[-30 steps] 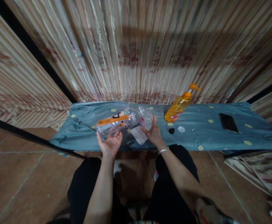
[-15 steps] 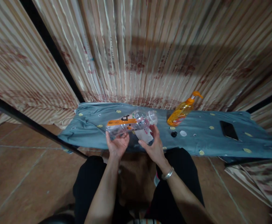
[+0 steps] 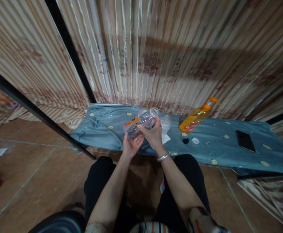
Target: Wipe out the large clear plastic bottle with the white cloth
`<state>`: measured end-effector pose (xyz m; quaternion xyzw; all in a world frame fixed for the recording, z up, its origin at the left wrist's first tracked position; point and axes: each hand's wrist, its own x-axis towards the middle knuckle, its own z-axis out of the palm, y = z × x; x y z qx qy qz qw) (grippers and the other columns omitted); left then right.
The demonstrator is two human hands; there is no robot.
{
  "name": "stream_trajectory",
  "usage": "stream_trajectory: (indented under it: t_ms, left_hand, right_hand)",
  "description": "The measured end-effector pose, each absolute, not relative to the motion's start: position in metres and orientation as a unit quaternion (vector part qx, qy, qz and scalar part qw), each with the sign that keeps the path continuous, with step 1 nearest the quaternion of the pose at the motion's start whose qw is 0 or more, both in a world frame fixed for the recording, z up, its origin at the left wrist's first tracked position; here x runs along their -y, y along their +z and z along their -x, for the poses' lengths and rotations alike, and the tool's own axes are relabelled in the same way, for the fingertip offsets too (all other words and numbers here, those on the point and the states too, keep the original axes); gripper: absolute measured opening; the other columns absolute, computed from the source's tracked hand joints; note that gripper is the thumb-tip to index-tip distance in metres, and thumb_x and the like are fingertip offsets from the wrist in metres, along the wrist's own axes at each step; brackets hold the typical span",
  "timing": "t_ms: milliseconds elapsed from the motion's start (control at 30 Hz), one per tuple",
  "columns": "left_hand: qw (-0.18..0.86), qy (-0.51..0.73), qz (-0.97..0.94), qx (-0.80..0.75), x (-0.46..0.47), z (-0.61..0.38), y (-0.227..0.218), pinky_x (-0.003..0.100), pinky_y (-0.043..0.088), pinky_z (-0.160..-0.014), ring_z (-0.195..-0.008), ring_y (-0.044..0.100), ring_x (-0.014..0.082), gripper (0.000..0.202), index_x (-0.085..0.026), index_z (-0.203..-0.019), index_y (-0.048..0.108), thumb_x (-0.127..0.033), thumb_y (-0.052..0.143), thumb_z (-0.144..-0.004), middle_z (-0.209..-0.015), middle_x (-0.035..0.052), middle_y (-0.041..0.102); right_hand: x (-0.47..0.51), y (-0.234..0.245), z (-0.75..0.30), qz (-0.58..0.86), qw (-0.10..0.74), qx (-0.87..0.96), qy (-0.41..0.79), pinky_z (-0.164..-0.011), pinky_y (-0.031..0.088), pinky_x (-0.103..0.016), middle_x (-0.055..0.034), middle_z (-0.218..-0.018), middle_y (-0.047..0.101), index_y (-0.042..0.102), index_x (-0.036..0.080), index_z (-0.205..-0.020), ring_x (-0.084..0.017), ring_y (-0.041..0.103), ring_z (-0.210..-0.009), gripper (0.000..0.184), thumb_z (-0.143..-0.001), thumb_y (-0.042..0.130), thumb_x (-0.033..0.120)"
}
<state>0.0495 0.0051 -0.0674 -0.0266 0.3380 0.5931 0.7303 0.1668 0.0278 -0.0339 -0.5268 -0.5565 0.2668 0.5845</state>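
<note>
A clear plastic bottle (image 3: pixel 145 117) with an orange label lies tilted between my hands, its open mouth towards the upper right. My right hand (image 3: pixel 154 133) is closed around the bottle's upper body, thumb across the label. Palm up, my left hand (image 3: pixel 131 146) cups the lower end, with the thumb and fingers against it. Just behind my right hand, a second clear plastic piece (image 3: pixel 166 122) rests on the cloth, partly hidden. A white paper (image 3: pixel 165 139) shows under my right hand.
A blue patterned cloth (image 3: pixel 107 137) covers the narrow table. To the right stand an orange pump bottle (image 3: pixel 194 119), a small black cap (image 3: pixel 185 141), a white disc (image 3: pixel 195 140) and a dark phone (image 3: pixel 245 141). Black poles (image 3: pixel 70 55) and a striped curtain (image 3: pixel 141 58) border the table.
My right hand has moved left and closed around the bottle's upper body. The bottle's mouth is tipped up more, uncovering the clear piece behind it. The camera view has shifted slightly.
</note>
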Motion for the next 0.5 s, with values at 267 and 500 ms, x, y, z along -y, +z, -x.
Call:
stream_trajectory:
  t_ms: [267, 500]
  left_hand:
    - [0.606, 0.626, -0.093, -0.481, -0.011, -0.040, -0.097, 0.047, 0.055, -0.108, -0.130, 0.063, 0.0282, 0.044, -0.026, -0.113, 0.058, -0.025, 0.083, -0.077, -0.128, 0.0105, 0.065]
    - [0.497, 0.669, -0.257, -0.489, -0.041, -0.042, -0.091, 0.043, 0.028, -0.130, -0.157, 0.037, 0.0315, 0.107, -0.026, -0.134, 0.052, 0.000, 0.092, -0.039, -0.156, 0.0105, 0.051]
  right_hand:
    - [-0.058, -0.023, -0.161, 0.578, 0.503, 0.605, 0.216, -0.104, 0.055, -0.046, -0.0130, -0.134, 0.070, 0.049, 0.021, -0.142, -0.031, 0.070, -0.119, 0.087, -0.066, 0.090, 0.036]
    - [-0.066, -0.035, -0.149, 0.600, 0.468, 0.608, 0.227, -0.113, 0.051, -0.048, -0.0190, -0.145, 0.066, 0.042, 0.018, -0.150, -0.034, 0.064, -0.134, 0.095, -0.070, 0.089, 0.035]
